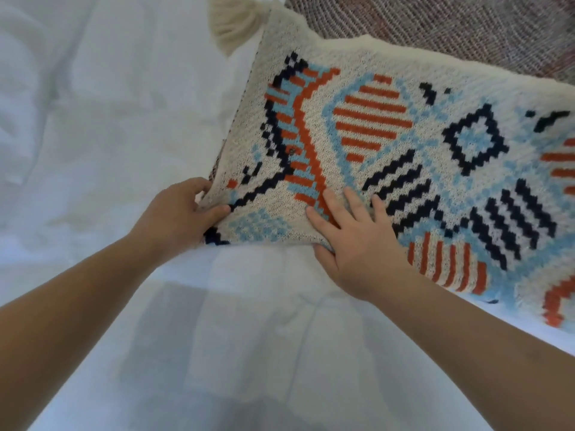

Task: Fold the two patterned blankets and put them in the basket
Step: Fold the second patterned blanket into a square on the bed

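Note:
A cream knitted blanket (404,144) with orange, light-blue and navy geometric patterns lies folded in layers on the white bed, running from the centre to the right edge. My left hand (180,216) grips its near left corner, thumb on top and fingers under the edge. My right hand (357,241) holds the near edge just to the right, fingers spread flat on top and thumb tucked beneath. A cream tassel (231,26) sticks out at the blanket's far left corner. No basket is in view.
White bed sheet (109,135) fills the left and lower part of the view. A brownish-red woven textile (451,29) lies at the top right, beyond the blanket.

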The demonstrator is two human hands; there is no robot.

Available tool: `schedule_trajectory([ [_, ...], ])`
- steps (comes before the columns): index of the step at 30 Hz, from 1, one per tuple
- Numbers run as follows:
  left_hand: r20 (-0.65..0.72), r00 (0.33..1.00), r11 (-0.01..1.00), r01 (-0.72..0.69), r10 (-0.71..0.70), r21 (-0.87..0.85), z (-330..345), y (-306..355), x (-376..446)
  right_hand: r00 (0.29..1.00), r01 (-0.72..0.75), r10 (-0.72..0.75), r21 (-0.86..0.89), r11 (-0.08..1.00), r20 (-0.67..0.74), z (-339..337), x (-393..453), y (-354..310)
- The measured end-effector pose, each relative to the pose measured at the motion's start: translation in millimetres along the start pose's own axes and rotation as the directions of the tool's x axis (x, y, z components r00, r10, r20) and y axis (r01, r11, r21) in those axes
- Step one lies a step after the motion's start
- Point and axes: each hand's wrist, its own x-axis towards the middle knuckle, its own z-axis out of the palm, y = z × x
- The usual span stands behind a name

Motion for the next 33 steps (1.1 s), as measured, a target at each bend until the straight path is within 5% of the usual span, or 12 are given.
schedule_trajectory([
  [5,-0.006,0.999,0.946,-0.049,0.054,0.320,-12,-35,-47,0.988,0.065,-0.071,0.048,0.997,0.138,7,-35,-49],
  [15,0.142,0.984,0.893,0.032,-0.107,0.449,4,-129,-190,0.953,0.127,-0.148,0.093,0.988,0.265,54,-141,-156],
  [19,0.073,0.979,0.893,0.144,-0.192,0.426,8,-142,-222,0.967,0.136,-0.165,0.152,0.979,0.195,66,-152,-177],
  [25,-0.052,0.996,0.937,0.087,-0.074,0.337,23,-117,-204,0.970,0.204,-0.228,0.224,0.953,0.084,72,-152,-156],
  [29,-0.217,0.952,0.921,-0.125,0.216,0.368,40,-92,-192,0.982,0.185,-0.191,0.275,0.943,-0.006,76,-162,-137],
  [33,0.015,0.909,0.810,-0.379,0.417,0.447,79,-44,-178,1.000,0.014,-0.007,0.279,0.960,-0.028,77,-184,-95],
])
